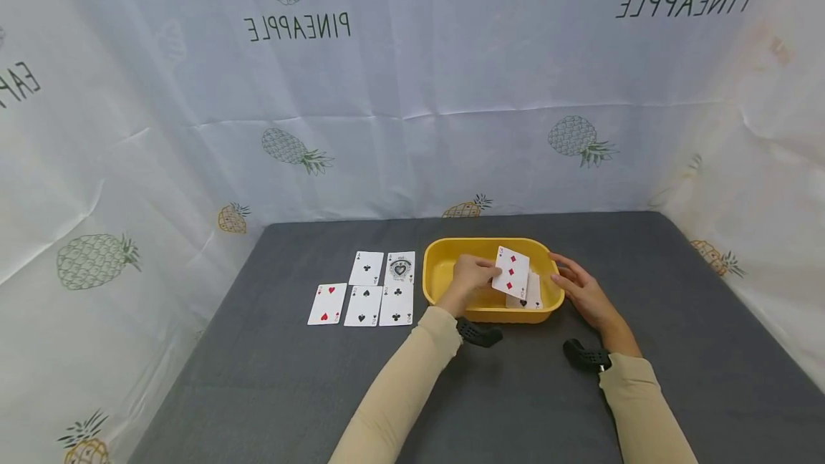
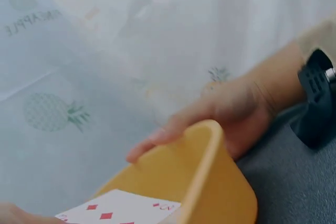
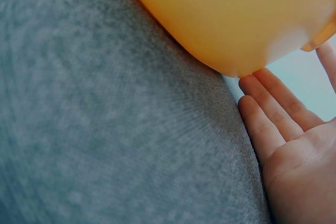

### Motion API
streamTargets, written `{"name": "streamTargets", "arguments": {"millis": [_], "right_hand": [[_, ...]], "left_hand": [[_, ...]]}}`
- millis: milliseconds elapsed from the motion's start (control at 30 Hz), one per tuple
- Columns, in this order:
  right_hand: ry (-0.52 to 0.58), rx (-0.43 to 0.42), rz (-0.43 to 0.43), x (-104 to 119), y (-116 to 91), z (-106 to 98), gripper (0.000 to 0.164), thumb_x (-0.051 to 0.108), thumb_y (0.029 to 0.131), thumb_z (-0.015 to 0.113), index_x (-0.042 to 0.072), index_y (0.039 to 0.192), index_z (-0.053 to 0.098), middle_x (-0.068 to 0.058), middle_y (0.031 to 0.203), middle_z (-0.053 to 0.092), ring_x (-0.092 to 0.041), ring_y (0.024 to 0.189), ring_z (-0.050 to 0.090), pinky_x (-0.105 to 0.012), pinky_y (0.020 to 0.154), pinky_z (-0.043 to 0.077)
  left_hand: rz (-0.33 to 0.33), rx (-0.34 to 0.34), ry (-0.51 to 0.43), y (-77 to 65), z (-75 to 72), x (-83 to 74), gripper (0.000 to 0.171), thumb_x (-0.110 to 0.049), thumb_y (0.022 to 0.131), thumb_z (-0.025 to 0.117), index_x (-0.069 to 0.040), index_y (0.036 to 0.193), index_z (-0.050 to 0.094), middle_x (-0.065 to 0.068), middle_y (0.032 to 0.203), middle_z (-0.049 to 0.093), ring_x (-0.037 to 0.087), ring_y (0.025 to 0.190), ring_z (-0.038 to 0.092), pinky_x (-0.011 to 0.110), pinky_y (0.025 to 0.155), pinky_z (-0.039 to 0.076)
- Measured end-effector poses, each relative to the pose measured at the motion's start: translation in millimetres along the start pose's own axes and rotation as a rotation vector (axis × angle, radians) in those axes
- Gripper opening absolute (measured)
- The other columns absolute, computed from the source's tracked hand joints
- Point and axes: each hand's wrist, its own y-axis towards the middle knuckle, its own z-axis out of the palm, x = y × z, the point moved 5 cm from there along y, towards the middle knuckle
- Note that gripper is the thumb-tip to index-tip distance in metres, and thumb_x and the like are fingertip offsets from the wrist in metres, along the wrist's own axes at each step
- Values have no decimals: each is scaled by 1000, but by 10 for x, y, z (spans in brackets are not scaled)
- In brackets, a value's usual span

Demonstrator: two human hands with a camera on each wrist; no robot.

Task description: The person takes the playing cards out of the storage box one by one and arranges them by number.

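My left hand [image 1: 473,276] pinches a three of diamonds [image 1: 512,272], face up and tilted, above the yellow basin [image 1: 445,253]. The same card [image 2: 107,208] shows low in the left wrist view. Under it, white playing cards [image 1: 533,292] lie in the basin, partly hidden; one bears a black pip. At the basin's right end is my right hand [image 1: 583,293], its thumb and index finger touching the rim. From the right wrist view, straight fingers [image 3: 278,111] lie against the basin's outer wall [image 3: 231,30].
Left of the basin, face-up cards lie in two rows: an ace of clubs [image 1: 367,268] and an ornate ace [image 1: 400,268] behind; a two of hearts [image 1: 327,303], two of spades [image 1: 363,306] and two of clubs [image 1: 396,305] in front. A pineapple-print curtain [image 1: 412,163] surrounds the dark table [image 1: 271,378].
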Motion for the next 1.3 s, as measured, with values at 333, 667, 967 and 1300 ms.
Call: {"name": "streamTargets", "arguments": {"millis": [333,667,967,1300], "right_hand": [[-4,5,18,-5,-2,-1,59,27,101,49,16,153,24,-32,152,23,18,104,47,1,86,42],[1,1,3,-9,8,-1,58,25,101,50,16,152,26,-31,150,26,16,106,49,-1,86,44],[20,-4,-30,5,-1,-16,56,25,100,52,16,151,30,-13,141,40,16,105,51,-4,86,47],[59,12,-66,3,8,-5,53,21,100,51,14,150,32,22,120,48,13,107,53,-6,85,49]], "left_hand": [[51,160,-126,-119,-194,-80,25,-15,88,69,-1,108,70,14,108,71,17,83,68,41,98,55],[67,205,-112,-207,-433,-77,29,-16,87,70,-1,112,68,15,112,68,15,84,68,42,99,54],[68,201,-109,-300,-692,53,29,-12,86,70,2,112,67,18,112,70,11,80,69,31,84,60],[49,187,-156,-430,-983,408,28,-5,84,70,8,108,65,11,96,72,9,73,67,21,69,60]]}}
